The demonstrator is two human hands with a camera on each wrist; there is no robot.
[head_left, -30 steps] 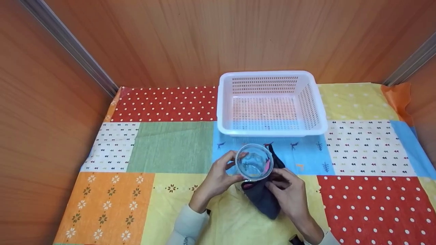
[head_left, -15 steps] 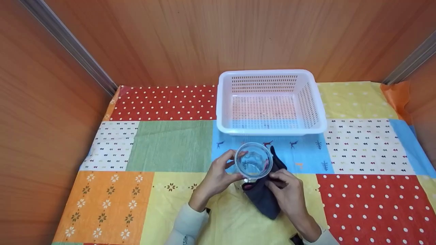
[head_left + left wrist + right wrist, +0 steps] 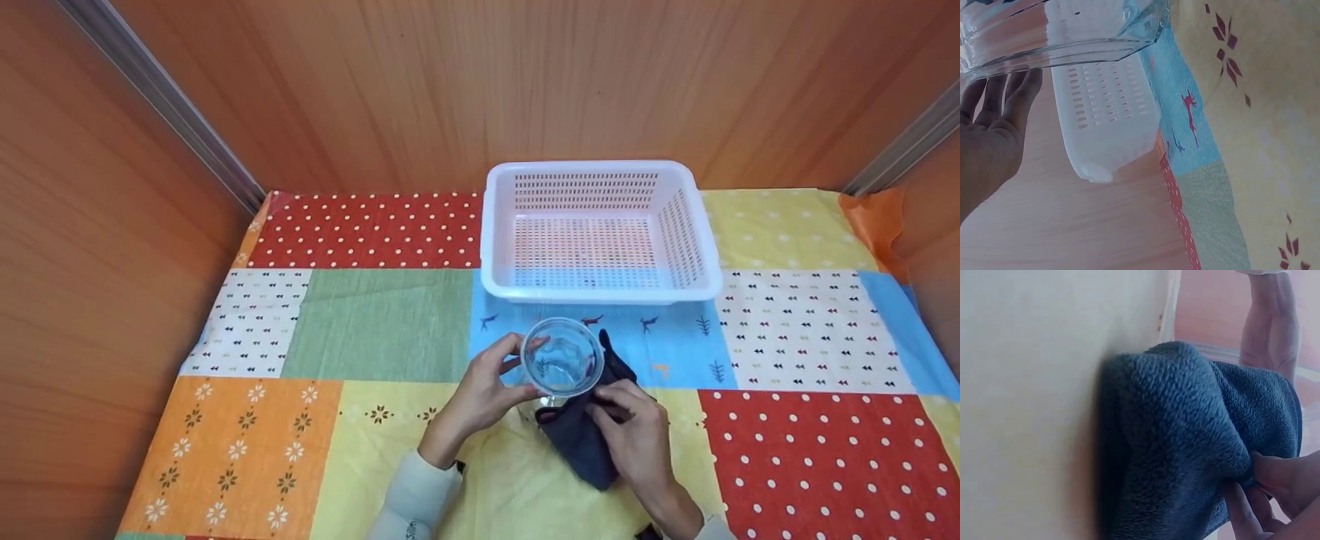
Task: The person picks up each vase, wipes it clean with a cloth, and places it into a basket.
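My left hand point(image 3: 480, 394) grips a clear glass jar point(image 3: 561, 358) by its side, thumb near and fingers beyond, its round mouth facing up toward the head camera. In the left wrist view the glass point(image 3: 1072, 39) crosses the top, with fingers point(image 3: 1022, 95) against it. My right hand point(image 3: 636, 431) pinches a dark grey cloth point(image 3: 581, 442) against the jar's right side. Close up in the right wrist view, the cloth point(image 3: 1179, 422) is fluffy and folded, bunched between thumb and fingers; it hides the jar there.
Just beyond the jar stands a white plastic basket point(image 3: 600, 294) with slotted walls and nothing inside. A patchwork tablecloth point(image 3: 382, 322) covers the table. Wooden panels point(image 3: 450, 90) rise behind and at both sides.
The cloth's upper end has slid slightly down and right along the jar, and the right hand has shifted a little with it. The left hand keeps its grip on the jar.
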